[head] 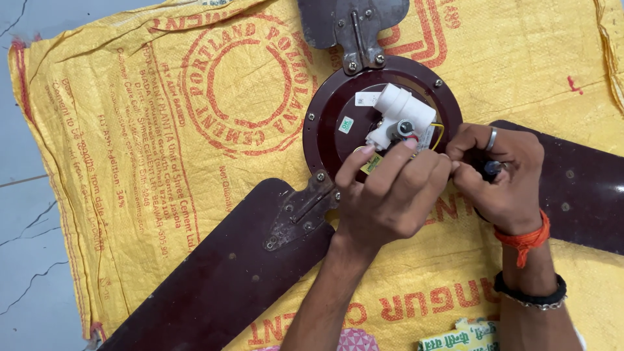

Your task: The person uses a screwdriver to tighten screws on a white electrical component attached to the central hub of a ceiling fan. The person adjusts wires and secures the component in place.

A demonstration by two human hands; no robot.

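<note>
We work over a brown ceiling fan (364,123) lying on a yellow sack (195,130) spread on the grey tiled floor (26,247). Three blades (221,286) fan out from the motor and crowd the sack; one runs under our right wrist. A printed packet (458,338) lies at the near edge. Our left hand (390,195) has its fingers together at the white fitting (400,114) in the motor's middle, touching the wires there. Our right hand (504,175) is closed on a small dark tool (491,170) just beside it. Bare floor shows only along the left side.
</note>
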